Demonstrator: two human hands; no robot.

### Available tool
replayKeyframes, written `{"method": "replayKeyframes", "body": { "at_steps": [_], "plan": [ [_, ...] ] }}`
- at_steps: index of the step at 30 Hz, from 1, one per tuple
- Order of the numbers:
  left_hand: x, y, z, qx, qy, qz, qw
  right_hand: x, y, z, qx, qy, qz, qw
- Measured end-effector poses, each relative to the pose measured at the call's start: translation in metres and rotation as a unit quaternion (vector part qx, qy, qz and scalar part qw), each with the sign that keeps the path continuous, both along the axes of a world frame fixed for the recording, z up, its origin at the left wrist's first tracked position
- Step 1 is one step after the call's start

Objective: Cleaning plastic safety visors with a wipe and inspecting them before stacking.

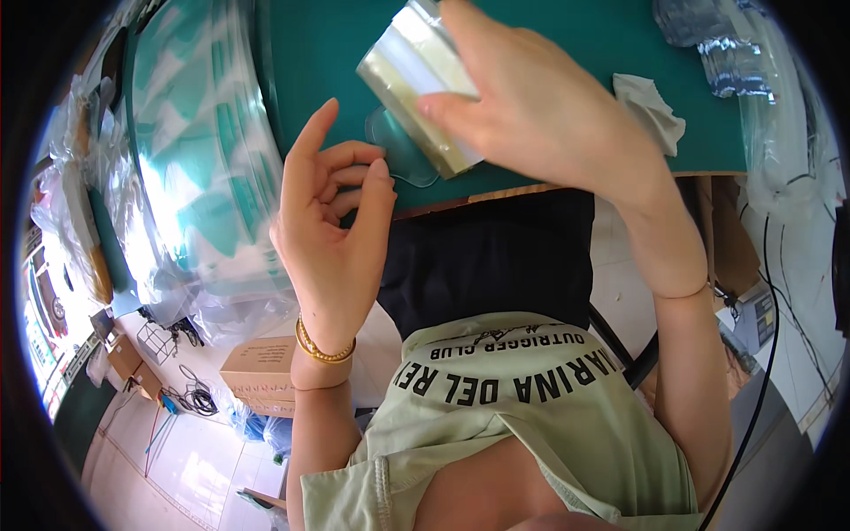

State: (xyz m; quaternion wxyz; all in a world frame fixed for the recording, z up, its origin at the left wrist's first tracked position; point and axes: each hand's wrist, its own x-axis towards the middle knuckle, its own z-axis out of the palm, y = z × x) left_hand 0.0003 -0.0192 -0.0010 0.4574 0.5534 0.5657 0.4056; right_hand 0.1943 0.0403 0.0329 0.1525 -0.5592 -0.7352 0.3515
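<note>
My right hand (540, 106) grips a glossy, silvery-yellow block or roll (416, 93), held tilted above the table near its front edge. Its exact kind I cannot make out. Beneath it, partly hidden, a clear rounded piece of film or plastic (416, 168) lies on the green tabletop (332, 44). My left hand (332, 221) hovers beside that clear piece, palm turned inward, with the index finger raised and the other fingers loosely bent. Nothing shows between its fingers, though the thumb tip is very close to the film's edge.
A stack of clear plastic sheets (199, 150) covers the table's left side. A crumpled white tissue (651, 111) lies at right, with clear plastic bags (766, 88) beyond it. Cardboard boxes (261, 367) and coiled cables (197, 400) are on the floor at left.
</note>
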Motion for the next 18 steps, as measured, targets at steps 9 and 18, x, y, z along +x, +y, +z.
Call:
{"method": "replayKeyframes", "body": {
  "at_steps": [9, 18],
  "plan": [
    [-0.017, 0.008, 0.037, 0.019, 0.111, -0.028, 0.993, 0.009, -0.014, -0.021, 0.034, 0.072, 0.020, 0.997],
    [0.003, 0.055, 0.046, 0.191, 0.297, -0.256, 0.900, 0.108, -0.024, -0.023, -0.083, 0.344, -0.248, 0.902]
  ]
}}
